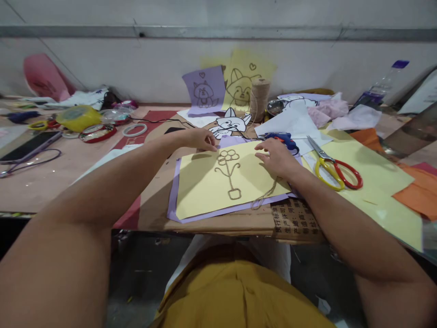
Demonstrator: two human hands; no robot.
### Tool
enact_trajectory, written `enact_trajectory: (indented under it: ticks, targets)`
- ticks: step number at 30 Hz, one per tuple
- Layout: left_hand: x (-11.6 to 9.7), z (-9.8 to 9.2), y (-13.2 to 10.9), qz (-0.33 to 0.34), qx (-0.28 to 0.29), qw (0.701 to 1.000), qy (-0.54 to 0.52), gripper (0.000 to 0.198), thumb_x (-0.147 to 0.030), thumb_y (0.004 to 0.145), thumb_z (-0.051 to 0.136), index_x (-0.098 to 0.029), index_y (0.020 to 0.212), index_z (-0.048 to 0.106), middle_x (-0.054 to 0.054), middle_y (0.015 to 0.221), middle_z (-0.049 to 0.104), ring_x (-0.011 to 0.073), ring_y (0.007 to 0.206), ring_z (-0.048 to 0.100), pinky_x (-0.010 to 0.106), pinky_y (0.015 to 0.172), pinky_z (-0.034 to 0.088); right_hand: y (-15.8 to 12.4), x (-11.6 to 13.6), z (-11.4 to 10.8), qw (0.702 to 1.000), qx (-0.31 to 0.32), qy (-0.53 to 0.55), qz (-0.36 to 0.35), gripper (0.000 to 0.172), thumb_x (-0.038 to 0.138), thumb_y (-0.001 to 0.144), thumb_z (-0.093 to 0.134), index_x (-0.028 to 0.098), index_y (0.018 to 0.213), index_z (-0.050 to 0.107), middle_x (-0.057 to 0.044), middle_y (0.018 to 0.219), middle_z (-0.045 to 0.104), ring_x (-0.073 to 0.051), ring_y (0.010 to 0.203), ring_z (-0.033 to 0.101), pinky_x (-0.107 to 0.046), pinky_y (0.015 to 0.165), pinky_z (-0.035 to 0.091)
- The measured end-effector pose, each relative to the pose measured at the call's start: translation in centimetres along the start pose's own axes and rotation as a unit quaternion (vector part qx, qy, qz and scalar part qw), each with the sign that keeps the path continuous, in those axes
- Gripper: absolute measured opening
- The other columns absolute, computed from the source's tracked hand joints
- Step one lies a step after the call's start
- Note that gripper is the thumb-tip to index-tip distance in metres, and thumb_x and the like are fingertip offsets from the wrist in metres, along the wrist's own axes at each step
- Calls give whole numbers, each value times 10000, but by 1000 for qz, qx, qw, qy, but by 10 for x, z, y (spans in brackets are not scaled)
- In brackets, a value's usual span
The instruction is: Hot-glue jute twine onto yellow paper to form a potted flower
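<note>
A yellow sheet of paper [201,182] lies over a purple sheet [173,196] on the cardboard in front of me. On the yellow sheet is a potted flower [228,171] outlined in brown twine. My left hand [204,139] is at the sheet's upper edge, left of the flower head, its fingers curled and pressed together; whatever they hold is hidden. Over the upper right part of the sheet, my right hand [275,155] has its thumb and fingers apart and holds nothing. A loose length of twine [268,195] hangs below that hand. Behind it lies a blue glue gun [282,139].
Scissors [332,166] with yellow and red handles lie right of my right hand. Farther back stand a twine spool [260,98], fox pictures [204,93] and a bottle [382,89]. Tape rolls [97,132] and a phone [30,146] are at the left.
</note>
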State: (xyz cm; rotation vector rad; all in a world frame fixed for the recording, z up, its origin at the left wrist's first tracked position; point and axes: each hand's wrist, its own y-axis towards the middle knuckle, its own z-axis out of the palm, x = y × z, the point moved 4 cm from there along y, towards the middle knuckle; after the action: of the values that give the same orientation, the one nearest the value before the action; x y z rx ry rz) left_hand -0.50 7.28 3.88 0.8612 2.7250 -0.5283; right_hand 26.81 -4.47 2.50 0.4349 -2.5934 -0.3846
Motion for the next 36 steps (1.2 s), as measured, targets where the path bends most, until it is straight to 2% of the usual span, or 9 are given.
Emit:
enact_trajectory:
  ticks: [3, 8, 17, 20, 23, 28, 31, 34, 36]
  targets:
    - [-5, 6, -3, 0, -18, 999, 31, 496, -585, 643, 770, -216, 969, 705, 36, 971, 753, 186, 840, 663, 253, 675, 417, 0, -2, 5, 999, 8, -29, -14, 266, 279, 927, 626, 151, 1140, 723, -148, 1186, 686, -279, 1149, 601, -412, 1049, 451]
    - [-10, 9, -5, -70, -16, 994, 79, 481, -559, 613, 799, -198, 911, 692, 33, 887, 735, 182, 770, 614, 257, 643, 378, -2, -3, 18, 994, 68, -79, -19, 284, 314, 931, 621, 138, 1129, 727, -166, 1173, 660, -310, 1138, 577, -438, 1025, 455]
    - [-15, 2, -15, -14, -12, 999, 30, 218, -395, 726, 697, -188, 780, 658, -4, 732, 666, 143, 702, 556, 252, 650, 363, -4, 1, 17, 996, 55, -65, -6, 294, 288, 930, 624, 152, 1179, 701, -160, 1216, 626, -307, 1207, 544, -441, 1086, 427]
    - [-11, -25, -29, -4, -68, 998, 9, 220, -394, 812, 662, -176, 841, 651, -7, 733, 631, 124, 694, 538, 250, 670, 364, -2, -3, 3, 998, -50, -28, 12, 530, 330, 906, 662, 117, 1381, 566, -189, 1365, 554, -332, 1322, 461, -490, 1162, 356]
    - [-9, -69, -50, 20, -170, 982, -79, 199, -344, 839, 709, -158, 883, 654, -26, 723, 604, 93, 681, 521, 232, 673, 358, 4, -16, -11, 989, -140, 46, 32, 866, 466, 800, 770, 177, 1520, 384, -182, 1490, 462, -367, 1391, 390, -593, 1159, 343]
    - [-30, -128, -88, 31, -240, 961, -136, 197, -239, 867, 762, -118, 998, 679, -9, 765, 681, 46, 598, 513, 206, 647, 377, 17, -30, -20, 945, -165, 277, 63, 1176, 605, 598, 886, 323, 1565, 280, -134, 1507, 504, -358, 1334, 498, -625, 1067, 451]
    - [-56, -147, -100, 59, -269, 953, -124, 162, -169, 860, 766, -94, 979, 686, -39, 683, 649, 26, 532, 516, 167, 586, 339, 20, -15, -19, 889, -121, 440, 30, 1072, 526, 574, 927, 287, 1491, 424, -112, 1398, 633, -307, 1233, 622, -537, 1046, 513]
    - [-77, -155, -98, 93, -277, 951, -97, 203, -220, 833, 796, -82, 949, 703, -66, 636, 603, 3, 502, 482, 148, 583, 303, 16, -6, -16, 836, -94, 535, 78, 710, 418, 551, 956, 203, 1174, 690, -92, 1160, 765, -276, 1058, 719, -458, 981, 575]
    - [-82, -159, -90, 113, -315, 938, -87, 308, -296, 790, 833, -51, 935, 715, -64, 650, 594, -1, 540, 485, 168, 637, 329, 13, -7, -15, 815, -102, 558, 122, 489, 378, 574, 945, 184, 978, 750, -71, 1018, 799, -262, 963, 744, -434, 934, 600]
